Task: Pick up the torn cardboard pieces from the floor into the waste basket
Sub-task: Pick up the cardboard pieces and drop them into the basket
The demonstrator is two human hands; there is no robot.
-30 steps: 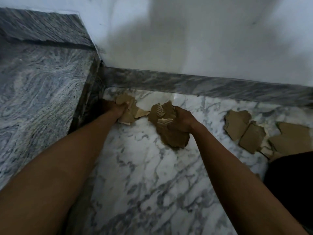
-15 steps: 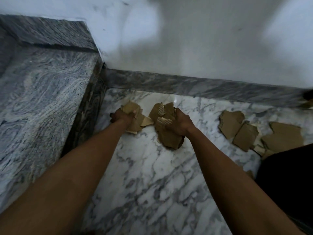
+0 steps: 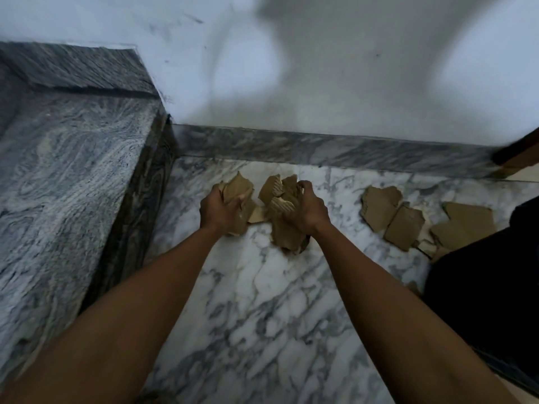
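We see a white marble floor with bare room near us, a grey step at the left edge. Left hand and right hand curl fingers around torn cardboard pieces. More pieces lie right, beside the black basket.

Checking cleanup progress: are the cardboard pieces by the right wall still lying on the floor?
Yes, on the floor. The cardboard pieces lie flat on the marble floor, untouched; no hand reaches them.

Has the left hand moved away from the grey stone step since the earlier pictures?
Yes. The left hand, gripping cardboard pieces, has moved right, away from the grey step whose side it nearly touched before.
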